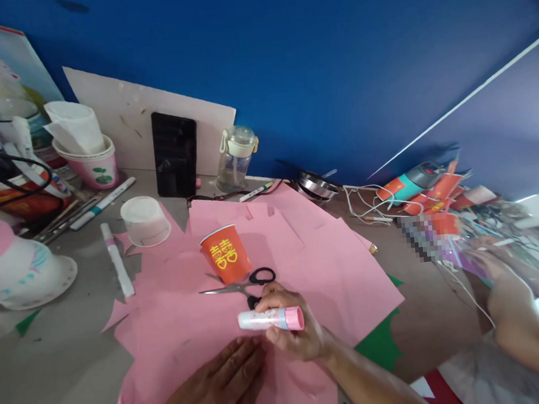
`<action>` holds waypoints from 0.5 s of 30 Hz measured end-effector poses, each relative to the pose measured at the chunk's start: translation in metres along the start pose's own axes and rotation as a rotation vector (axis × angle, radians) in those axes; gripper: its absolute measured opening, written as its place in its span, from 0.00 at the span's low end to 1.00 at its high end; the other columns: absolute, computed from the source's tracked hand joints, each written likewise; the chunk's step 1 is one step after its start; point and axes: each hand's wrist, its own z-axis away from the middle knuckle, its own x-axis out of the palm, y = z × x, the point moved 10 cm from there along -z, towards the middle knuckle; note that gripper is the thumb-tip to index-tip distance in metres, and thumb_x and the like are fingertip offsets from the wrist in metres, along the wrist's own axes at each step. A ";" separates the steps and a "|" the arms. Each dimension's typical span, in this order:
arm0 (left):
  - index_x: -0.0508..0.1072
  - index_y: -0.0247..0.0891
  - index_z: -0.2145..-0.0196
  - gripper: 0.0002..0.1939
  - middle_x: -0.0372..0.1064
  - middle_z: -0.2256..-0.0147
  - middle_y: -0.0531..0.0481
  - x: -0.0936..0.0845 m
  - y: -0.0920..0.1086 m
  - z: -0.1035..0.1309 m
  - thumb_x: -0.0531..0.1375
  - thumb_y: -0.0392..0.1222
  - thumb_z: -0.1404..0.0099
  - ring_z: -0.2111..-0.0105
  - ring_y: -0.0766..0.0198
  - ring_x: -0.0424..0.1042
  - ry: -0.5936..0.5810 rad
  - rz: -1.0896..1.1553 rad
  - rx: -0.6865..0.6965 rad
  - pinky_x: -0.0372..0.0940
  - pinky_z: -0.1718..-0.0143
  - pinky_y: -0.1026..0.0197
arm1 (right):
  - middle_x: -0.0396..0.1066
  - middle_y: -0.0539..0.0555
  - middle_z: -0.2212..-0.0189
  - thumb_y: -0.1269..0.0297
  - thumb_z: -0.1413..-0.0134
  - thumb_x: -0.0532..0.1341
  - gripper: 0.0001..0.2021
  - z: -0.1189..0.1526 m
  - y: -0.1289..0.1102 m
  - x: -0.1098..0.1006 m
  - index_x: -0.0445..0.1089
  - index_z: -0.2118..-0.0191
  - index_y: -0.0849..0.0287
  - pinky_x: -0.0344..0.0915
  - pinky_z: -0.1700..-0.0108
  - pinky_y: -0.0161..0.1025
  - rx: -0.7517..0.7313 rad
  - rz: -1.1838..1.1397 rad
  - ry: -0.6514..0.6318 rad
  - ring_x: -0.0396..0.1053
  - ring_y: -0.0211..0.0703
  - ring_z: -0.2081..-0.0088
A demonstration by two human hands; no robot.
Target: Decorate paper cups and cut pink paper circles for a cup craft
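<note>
The right hand [306,343] has its fingers wrapped around the glue stick [267,319], held crosswise over the pink paper [171,319], pale end pointing left; the left hand [232,380] rests flat just nearside of that end, fingers released

Before me I see grey table [75,367]. Directly on it: pink paper sheets [347,271], white marker [116,258], clear bottle [235,164] standing upright, pink cup [95,171], also upright.
</note>
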 end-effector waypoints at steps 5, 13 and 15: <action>0.45 0.36 0.31 0.37 0.53 0.34 0.42 0.009 0.002 0.003 0.55 0.40 0.34 0.35 0.52 0.55 -0.001 0.010 0.006 0.52 0.35 0.53 | 0.74 0.53 0.73 0.66 0.51 0.57 0.09 -0.002 -0.012 0.003 0.70 0.62 0.56 0.67 0.62 0.45 -0.090 0.079 -0.020 0.67 0.44 0.71; 0.45 0.37 0.31 0.36 0.53 0.34 0.43 0.010 0.002 0.004 0.54 0.38 0.34 0.36 0.52 0.56 0.011 0.024 -0.030 0.54 0.37 0.55 | 0.77 0.50 0.71 0.69 0.52 0.58 0.11 -0.002 -0.020 0.007 0.70 0.60 0.55 0.65 0.55 0.44 -0.181 0.149 -0.014 0.72 0.40 0.73; 0.47 0.38 0.32 0.35 0.54 0.34 0.44 0.010 0.001 0.004 0.52 0.38 0.34 0.36 0.52 0.57 0.020 0.032 -0.038 0.57 0.38 0.55 | 0.78 0.50 0.70 0.70 0.51 0.59 0.13 -0.002 -0.020 0.007 0.69 0.58 0.55 0.65 0.54 0.44 -0.212 0.168 -0.004 0.72 0.41 0.72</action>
